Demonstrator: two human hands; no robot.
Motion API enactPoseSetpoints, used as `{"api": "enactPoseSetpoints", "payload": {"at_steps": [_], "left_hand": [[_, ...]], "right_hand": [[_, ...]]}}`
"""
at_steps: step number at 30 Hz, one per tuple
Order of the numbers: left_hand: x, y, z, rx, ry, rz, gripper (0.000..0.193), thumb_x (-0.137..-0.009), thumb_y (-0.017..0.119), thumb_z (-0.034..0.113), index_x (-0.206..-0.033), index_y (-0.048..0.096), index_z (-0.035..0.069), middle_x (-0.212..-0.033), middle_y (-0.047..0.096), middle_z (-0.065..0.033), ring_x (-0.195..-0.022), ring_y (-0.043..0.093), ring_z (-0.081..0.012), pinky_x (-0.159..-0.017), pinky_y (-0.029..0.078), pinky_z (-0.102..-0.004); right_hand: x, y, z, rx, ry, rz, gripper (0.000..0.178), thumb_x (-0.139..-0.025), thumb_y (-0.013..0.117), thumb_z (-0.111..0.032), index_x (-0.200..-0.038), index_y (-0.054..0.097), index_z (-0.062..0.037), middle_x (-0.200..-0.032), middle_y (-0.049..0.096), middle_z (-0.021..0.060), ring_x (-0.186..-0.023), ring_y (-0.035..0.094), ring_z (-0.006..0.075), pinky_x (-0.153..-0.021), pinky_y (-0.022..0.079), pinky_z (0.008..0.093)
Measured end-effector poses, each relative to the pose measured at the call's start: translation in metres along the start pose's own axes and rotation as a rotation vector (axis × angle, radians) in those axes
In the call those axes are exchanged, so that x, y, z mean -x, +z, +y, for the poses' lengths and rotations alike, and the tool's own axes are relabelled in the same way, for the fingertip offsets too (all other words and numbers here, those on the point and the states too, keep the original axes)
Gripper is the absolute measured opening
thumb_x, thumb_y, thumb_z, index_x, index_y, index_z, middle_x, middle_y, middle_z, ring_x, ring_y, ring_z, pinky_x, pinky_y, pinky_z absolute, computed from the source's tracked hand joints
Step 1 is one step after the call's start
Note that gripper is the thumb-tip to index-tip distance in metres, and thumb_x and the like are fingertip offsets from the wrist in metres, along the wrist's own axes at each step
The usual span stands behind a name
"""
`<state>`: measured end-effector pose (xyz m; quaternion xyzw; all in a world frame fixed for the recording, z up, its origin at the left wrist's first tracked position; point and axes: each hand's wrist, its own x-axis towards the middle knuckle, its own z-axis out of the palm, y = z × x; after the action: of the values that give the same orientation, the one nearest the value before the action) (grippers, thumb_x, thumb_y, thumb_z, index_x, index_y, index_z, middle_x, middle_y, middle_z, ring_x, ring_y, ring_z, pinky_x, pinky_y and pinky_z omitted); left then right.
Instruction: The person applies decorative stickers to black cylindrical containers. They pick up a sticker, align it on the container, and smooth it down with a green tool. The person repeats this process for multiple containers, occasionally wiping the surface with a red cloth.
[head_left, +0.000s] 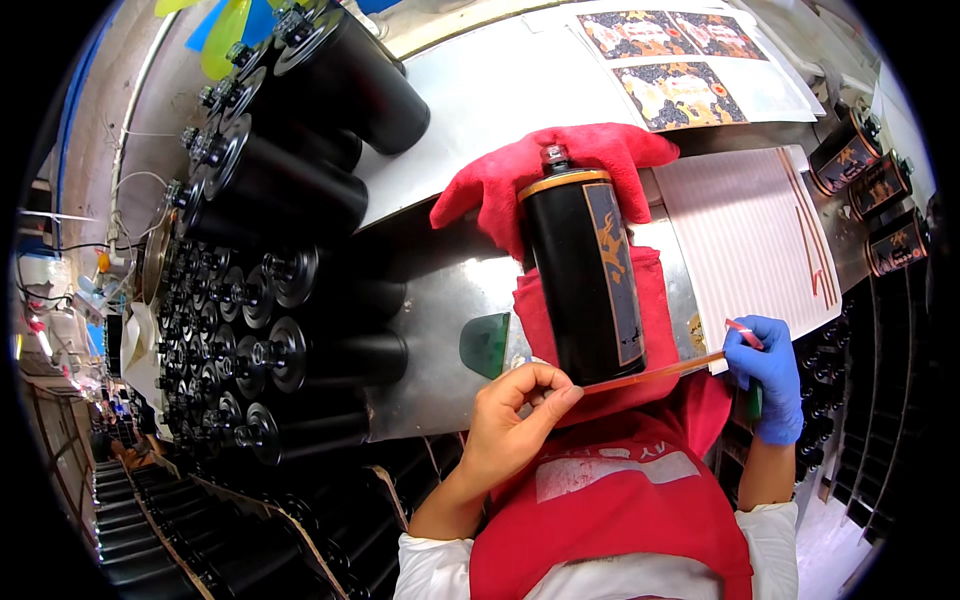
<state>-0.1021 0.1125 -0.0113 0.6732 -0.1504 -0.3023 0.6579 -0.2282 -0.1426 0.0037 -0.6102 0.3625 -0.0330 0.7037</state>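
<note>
A narrow copper-coloured strip (660, 376) stretches between my hands, just in front of the base of a black bottle. My bare left hand (515, 420) pinches one end between thumb and finger. The other end is in my blue-gloved right hand (765, 375), where a curled red-and-white bit shows above the fingers. A green edge (755, 402) peeks out from under the right palm; its full shape is hidden. The black bottle (570, 285) lies on red cloth (490, 205), neck pointing away from me. It bears a gold neck band and a dark label with a gold figure.
Left of the bottle lies a flat green scraper (485, 345) on the metal table (435, 310). A sheet of striped strips (730, 235) lies to the right. Many black bottles (320, 350) crowd the left; several labelled ones (880, 185) stand far right. Printed label sheets (680, 90) lie at the back.
</note>
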Motion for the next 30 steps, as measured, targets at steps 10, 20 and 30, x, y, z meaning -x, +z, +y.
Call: {"api": "enactPoseSetpoints", "payload": {"at_steps": [10,20,30], "left_hand": [[-0.007,0.003,0.003,-0.159,0.009,0.013,0.010,-0.080,0.070,0.003,-0.081,0.061,0.000,-0.070,0.055,0.0031,-0.059,0.044,-0.0007,-0.053,0.034,-0.0161],[-0.011,-0.004,-0.015,0.226,-0.004,0.105,0.026,-0.080,0.066,-0.003,-0.101,0.051,0.001,-0.093,0.052,-0.0012,-0.076,0.050,-0.0041,-0.068,0.040,-0.0161],[-0.014,0.013,-0.021,0.117,0.094,0.095,0.047,-0.069,0.081,0.007,-0.102,0.049,0.005,-0.100,0.049,-0.0023,-0.088,0.047,-0.0101,-0.081,0.039,-0.0239]], "right_hand": [[-0.013,-0.005,0.008,0.064,0.033,0.015,0.009,-0.073,0.067,-0.009,-0.069,0.061,-0.0037,-0.056,0.050,-0.0035,-0.045,0.041,0.0010,-0.042,0.028,0.0168],[-0.019,-0.007,0.013,0.089,0.076,0.012,0.010,-0.075,0.066,-0.011,-0.069,0.062,-0.0042,-0.056,0.051,-0.0038,-0.044,0.042,0.0007,-0.041,0.029,0.0166],[-0.024,-0.011,0.021,0.094,0.069,-0.002,0.010,-0.076,0.066,-0.011,-0.070,0.062,-0.0033,-0.055,0.050,-0.0044,-0.044,0.041,0.0006,-0.041,0.029,0.0166]]}}
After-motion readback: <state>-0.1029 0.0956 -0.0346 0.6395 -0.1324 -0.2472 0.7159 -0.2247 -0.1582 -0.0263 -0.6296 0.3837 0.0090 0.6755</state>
